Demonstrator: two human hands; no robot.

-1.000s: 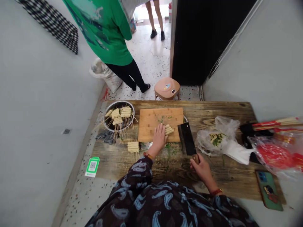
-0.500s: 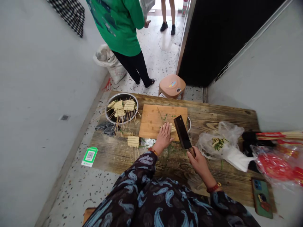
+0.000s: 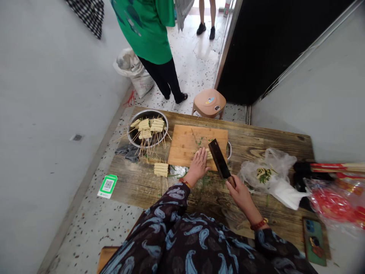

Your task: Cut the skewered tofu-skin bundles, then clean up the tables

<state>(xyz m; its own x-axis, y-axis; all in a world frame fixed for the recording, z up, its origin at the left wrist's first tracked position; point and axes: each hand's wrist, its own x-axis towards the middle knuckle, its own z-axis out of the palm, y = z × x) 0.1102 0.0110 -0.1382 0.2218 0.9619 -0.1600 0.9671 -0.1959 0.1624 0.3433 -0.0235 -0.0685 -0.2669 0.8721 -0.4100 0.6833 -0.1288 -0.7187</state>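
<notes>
My left hand [image 3: 199, 166] lies flat with fingers stretched out over pale tofu-skin rolls [image 3: 209, 155], pressing them on the wooden cutting board [image 3: 181, 141]. The rolls are partly hidden beneath the hand. In my right hand [image 3: 240, 193] is the handle of a cleaver [image 3: 218, 159]; its dark, broad blade slants up to the left, just right of the rolls. Whether the blade touches them I cannot tell. Green bits are scattered on the board. Left of the board, a skewered set of rolls [image 3: 161, 169] rests on the table.
A metal bowl [image 3: 129, 137] with several skewered rolls stands at the back left. Plastic bags [image 3: 275, 156] with greens, red packages [image 3: 332, 201] and a phone [image 3: 314, 239] lie on the right. Beyond the table are a stool [image 3: 209, 102] and a person in green [image 3: 151, 42].
The view has shifted slightly. Both hands and the cleaver keep nearly the same place over the board. The person in green has drawn their hand out of sight behind a grey bag.
</notes>
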